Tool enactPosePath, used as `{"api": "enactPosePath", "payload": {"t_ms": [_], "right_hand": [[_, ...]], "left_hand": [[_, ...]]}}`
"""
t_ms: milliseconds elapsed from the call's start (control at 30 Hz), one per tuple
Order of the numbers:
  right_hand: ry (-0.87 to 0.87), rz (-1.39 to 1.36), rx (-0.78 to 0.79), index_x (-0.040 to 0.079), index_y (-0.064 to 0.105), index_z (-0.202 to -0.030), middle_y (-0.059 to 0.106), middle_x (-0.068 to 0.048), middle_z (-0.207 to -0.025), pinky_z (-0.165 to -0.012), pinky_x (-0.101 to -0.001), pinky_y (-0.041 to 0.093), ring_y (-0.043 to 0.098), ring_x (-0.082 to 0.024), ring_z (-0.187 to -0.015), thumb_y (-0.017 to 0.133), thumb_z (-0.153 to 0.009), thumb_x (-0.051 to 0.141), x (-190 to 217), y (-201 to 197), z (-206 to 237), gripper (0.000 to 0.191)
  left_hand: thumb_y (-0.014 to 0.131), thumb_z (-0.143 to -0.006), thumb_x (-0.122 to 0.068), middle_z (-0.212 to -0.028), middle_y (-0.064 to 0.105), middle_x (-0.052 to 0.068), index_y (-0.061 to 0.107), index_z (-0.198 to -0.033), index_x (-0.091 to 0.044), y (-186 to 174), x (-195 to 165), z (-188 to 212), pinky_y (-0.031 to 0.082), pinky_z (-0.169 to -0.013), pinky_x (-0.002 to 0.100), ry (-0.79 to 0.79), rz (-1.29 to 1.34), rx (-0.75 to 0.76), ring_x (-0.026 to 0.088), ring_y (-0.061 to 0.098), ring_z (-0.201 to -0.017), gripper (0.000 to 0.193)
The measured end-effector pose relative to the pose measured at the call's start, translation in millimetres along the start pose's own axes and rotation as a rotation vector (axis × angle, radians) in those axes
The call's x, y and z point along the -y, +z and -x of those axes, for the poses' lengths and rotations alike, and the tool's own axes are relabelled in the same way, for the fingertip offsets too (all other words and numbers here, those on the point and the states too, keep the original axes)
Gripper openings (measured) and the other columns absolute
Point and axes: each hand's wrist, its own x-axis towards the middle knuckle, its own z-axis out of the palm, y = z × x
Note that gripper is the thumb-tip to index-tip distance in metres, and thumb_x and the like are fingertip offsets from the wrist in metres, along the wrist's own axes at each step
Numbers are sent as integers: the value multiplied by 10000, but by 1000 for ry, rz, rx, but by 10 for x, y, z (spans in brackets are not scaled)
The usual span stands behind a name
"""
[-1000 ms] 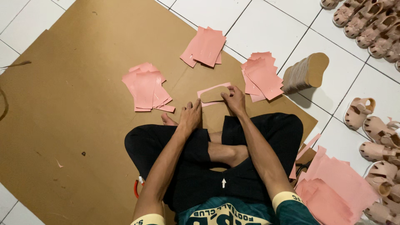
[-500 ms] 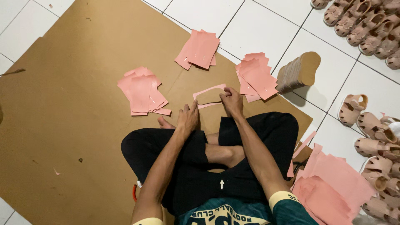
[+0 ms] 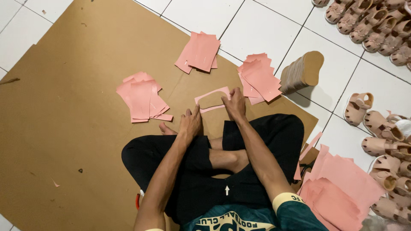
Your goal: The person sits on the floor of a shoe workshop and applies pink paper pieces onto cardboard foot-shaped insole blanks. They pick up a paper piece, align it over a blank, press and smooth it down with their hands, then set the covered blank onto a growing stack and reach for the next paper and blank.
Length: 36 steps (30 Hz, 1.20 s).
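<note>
Near the middle of the frame, the right hand (image 3: pixel 234 104) is closed with its fingers on the pink cut-out sheet (image 3: pixel 212 99), which lies on the brown cardboard (image 3: pixel 64 111) and has a sole-shaped hole. The left hand (image 3: pixel 190 122) rests just below and left of it, fingers half bent and flat on a tan piece, gripping nothing. Pink stacks (image 3: pixel 141 96) lie to the left and above.

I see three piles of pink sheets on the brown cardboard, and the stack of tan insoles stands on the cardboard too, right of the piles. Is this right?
Not quite. The three pink piles do lie on the brown cardboard, but the stack of tan insoles stands on the white tiled floor, just beyond the cardboard's edge. The head view shows it.
</note>
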Motion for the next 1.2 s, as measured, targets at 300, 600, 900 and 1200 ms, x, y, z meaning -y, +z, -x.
{"api": "enactPosePath", "payload": {"t_ms": [300,600,900,1200], "right_hand": [[136,-7,106,15,495,-1208,695,-192,-1025,-841,-455,548,685,-347,-968,839,-772,258,66,8,-47,606],[87,-954,111,-8,605,-1252,685,-72,-1038,-785,-286,606,692,-155,-911,691,-1006,275,68,-441,101,384],[-140,-789,273,-38,739,-1102,752,-76,-896,-757,-275,617,714,-128,-788,726,-977,168,424,-911,485,242],[-236,-874,221,-43,743,-1064,742,-64,-899,-769,-281,641,717,-120,-799,733,-985,135,804,-1303,539,195]], "left_hand": [[668,-806,-238,-1255,594,148,616,-1120,-21,-126,-60,-43,554,-938,500,-21,294,-381,348,609,-1113,386],[711,-984,-181,-930,765,130,724,-1067,39,-599,-107,102,611,-772,305,-251,1488,-346,167,741,-841,236],[558,-1116,-227,-969,663,82,706,-1186,70,-1396,-133,336,663,-858,343,-51,1786,-371,136,682,-879,339],[569,-1115,-227,-975,641,86,707,-1251,59,-2057,-197,497,682,-869,358,-18,1789,-470,159,686,-908,345]]}}
